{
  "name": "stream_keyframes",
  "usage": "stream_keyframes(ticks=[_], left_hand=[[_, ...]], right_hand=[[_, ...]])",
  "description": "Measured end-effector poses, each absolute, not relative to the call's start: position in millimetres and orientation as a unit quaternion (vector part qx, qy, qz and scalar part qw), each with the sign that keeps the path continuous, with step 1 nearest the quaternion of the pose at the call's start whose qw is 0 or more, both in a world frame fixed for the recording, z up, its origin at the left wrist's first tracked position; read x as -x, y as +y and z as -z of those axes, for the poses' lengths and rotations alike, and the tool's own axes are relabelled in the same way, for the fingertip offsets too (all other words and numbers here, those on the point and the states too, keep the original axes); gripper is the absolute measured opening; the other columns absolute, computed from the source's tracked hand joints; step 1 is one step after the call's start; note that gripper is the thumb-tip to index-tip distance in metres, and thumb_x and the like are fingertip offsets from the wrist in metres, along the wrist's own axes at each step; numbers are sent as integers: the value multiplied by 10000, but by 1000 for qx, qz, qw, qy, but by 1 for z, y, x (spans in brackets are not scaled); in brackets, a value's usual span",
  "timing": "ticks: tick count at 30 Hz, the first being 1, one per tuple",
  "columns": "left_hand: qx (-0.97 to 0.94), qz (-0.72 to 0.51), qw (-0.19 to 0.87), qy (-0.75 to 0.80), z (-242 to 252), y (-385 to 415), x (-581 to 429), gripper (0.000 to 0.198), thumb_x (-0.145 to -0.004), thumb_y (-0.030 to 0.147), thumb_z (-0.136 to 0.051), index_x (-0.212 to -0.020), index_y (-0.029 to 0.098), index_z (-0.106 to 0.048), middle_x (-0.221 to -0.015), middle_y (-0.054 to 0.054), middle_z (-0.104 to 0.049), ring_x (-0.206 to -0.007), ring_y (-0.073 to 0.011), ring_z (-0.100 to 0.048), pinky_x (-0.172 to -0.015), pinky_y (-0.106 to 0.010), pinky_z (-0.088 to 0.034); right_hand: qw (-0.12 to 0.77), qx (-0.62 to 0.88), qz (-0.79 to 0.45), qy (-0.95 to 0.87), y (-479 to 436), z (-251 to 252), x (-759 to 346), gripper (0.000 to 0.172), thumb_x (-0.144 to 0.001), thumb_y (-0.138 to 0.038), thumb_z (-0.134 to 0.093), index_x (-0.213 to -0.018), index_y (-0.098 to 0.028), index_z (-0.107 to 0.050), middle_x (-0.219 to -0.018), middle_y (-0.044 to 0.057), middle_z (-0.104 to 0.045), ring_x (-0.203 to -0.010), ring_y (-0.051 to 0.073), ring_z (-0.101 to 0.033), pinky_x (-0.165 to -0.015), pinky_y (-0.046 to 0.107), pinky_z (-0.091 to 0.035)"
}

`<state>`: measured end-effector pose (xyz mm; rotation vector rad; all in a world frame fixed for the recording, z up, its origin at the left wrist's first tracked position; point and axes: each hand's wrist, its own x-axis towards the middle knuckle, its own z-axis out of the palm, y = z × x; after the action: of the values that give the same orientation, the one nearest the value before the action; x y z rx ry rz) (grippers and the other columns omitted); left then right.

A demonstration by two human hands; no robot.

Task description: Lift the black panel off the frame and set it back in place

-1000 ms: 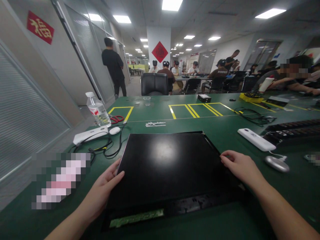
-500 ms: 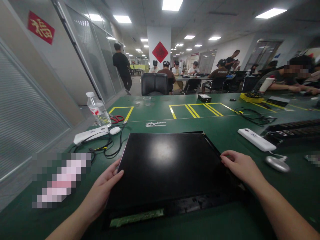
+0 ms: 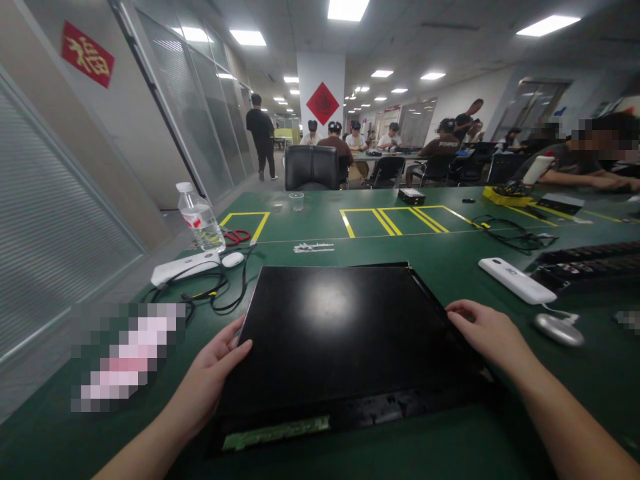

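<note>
Black panel (image 3: 345, 340) lay crosswise, lower centre, my left hand (image 3: 217, 360) pinching its left edge, right hand (image 3: 485, 333) opposite, grip unclear.

Bright ceiling panels (image 3: 349, 9), white pillar (image 3: 321, 69)

A black panel (image 3: 345, 340) with a green near-edge strip (image 3: 277, 433) faces upward.

Left hand (image 3: 220, 357): fingertips hidden by the edge of the panel (image 3: 340, 333). Right hand (image 3: 485, 333): lower fingers out of sight; grip unconfirmed. Both forearms (image 3: 155, 427) are cut off by the bottom edge. The pink item (image 3: 133, 357) is pixelated beyond identification. The rack (image 3: 595, 263), apparently dark throughout, is cut off at right. Print on the right-hand power bank (image 3: 517, 281) is illegibly small.
</note>
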<state>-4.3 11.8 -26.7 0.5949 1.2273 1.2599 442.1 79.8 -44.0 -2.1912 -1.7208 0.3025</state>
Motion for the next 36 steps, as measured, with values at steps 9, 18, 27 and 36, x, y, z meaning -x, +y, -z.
stream_keyframes(ticks=[9, 18, 27, 36], left_hand=[[-261, -538, 602, 529, 26, 11, 6, 976, -585, 279, -941, -1460, 232, -511, -1057, -91, -824, -1059, -356, -734, -810, -360, -638], [-276, -539, 622, 497, 29, 11, 9, 900, -691, 253, -883, -1490, 268, -470, -1200, -90, -781, -1123, -338, -707, -936, -392, -586], [-366, -529, 520, 562, 29, 12, 15, 651, -649, 402, -890, -1261, 269, -715, -1389, -83, -677, -1352, -378, -521, -1106, -427, -435], [-554, -445, 345, 613, 52, 23, 41, 503, -749, 516, -774, -1190, 273, -755, -1593, -115, -434, -1466, -383, -351, -1181, -531, -258]], right_hand=[[143, 729, -88, -663, 88, 65, -449, 389, -842, -387, -508, -1041, -210, -792, -1034, 119, -724, -964, 263, -684, -872, 371, -523], [169, 727, -104, -657, 88, 61, -444, 324, -805, -372, -546, -939, -223, -800, -979, 92, -736, -848, 233, -688, -816, 355, -541], [191, 728, -115, -649, 90, 65, -448, 265, -780, -341, -573, -894, -250, -795, -979, 69, -752, -862, 231, -703, -792, 338, -548], [193, 730, -127, -643, 91, 69, -451, 279, -779, -257, -543, -907, -246, -790, -1032, 68, -743, -960, 240, -696, -856, 351, -542]])
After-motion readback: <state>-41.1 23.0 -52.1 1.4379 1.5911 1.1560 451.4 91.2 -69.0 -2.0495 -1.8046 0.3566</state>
